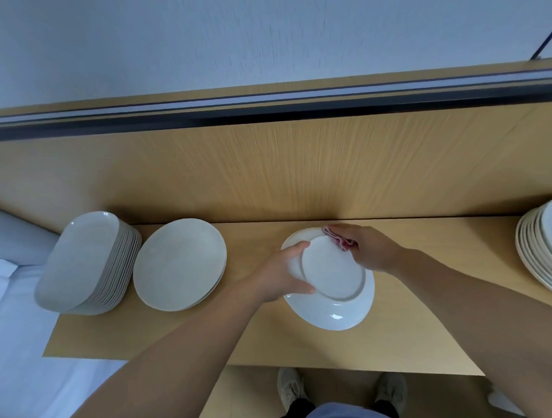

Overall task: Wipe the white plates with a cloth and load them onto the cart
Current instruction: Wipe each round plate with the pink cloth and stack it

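Observation:
A round white plate (333, 288) is held bottom side up over the wooden shelf (241, 341), its foot ring facing me. My left hand (283, 272) grips its left rim, thumb on the underside. My right hand (368, 247) holds a folded pink cloth (340, 239) and presses it against the plate's far right edge.
A stack of oblong white dishes (82, 262) stands at the shelf's left end, with a low stack of round plates (179, 263) beside it. Another plate stack (543, 246) sits at the right edge. A wooden back panel (298, 167) rises behind. My shoes (290, 386) show below.

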`<move>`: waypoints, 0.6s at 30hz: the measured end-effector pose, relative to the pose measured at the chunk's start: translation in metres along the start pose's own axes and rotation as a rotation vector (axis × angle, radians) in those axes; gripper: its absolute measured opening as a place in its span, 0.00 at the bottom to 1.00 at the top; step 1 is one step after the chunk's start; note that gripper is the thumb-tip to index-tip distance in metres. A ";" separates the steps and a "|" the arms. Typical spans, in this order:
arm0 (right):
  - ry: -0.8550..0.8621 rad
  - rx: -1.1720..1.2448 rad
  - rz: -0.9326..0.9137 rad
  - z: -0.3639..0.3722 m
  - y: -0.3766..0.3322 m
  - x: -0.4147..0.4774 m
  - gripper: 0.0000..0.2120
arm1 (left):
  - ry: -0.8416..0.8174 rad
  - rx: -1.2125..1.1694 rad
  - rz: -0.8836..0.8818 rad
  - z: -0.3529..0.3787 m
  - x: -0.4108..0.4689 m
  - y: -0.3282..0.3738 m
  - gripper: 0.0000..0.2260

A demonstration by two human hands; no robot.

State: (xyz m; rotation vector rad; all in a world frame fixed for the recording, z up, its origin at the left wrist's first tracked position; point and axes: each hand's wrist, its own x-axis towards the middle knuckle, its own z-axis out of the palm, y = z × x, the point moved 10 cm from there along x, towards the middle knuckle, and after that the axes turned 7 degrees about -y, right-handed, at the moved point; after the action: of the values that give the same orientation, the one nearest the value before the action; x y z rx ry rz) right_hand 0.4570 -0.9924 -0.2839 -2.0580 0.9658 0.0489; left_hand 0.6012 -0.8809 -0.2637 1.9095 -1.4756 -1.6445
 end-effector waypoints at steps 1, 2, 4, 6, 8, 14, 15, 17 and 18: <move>-0.029 -0.019 0.000 -0.001 -0.001 0.005 0.29 | 0.003 -0.008 0.011 0.000 0.002 0.000 0.39; -0.049 -0.024 -0.004 -0.002 -0.002 0.010 0.29 | 0.014 -0.015 0.011 -0.001 0.003 0.000 0.40; -0.075 0.008 -0.038 -0.003 -0.007 0.017 0.29 | 0.053 -0.025 -0.008 -0.002 0.002 -0.003 0.42; -0.071 0.044 -0.063 -0.004 -0.009 0.019 0.28 | 0.095 -0.060 -0.034 -0.002 0.002 -0.009 0.47; -0.032 0.056 -0.062 -0.005 -0.010 0.016 0.26 | 0.116 -0.107 -0.038 0.001 0.005 -0.016 0.50; 0.167 0.195 0.090 -0.002 0.020 -0.025 0.22 | 0.152 -0.114 -0.021 0.006 0.004 -0.017 0.48; 0.199 0.226 0.112 -0.001 0.022 -0.035 0.21 | 0.155 -0.109 -0.022 0.007 0.003 -0.017 0.46; 0.256 0.275 0.147 0.003 0.024 -0.054 0.21 | 0.162 -0.110 -0.021 0.009 0.001 -0.019 0.44; 0.278 0.309 0.162 0.007 0.025 -0.063 0.22 | 0.171 -0.117 -0.015 0.010 0.000 -0.020 0.43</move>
State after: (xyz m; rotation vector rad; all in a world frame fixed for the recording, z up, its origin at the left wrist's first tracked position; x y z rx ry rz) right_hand 0.3985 -0.9573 -0.2829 -1.7270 1.2260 -0.2916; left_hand 0.6034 -0.8671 -0.2815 1.9478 -1.2740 -1.4959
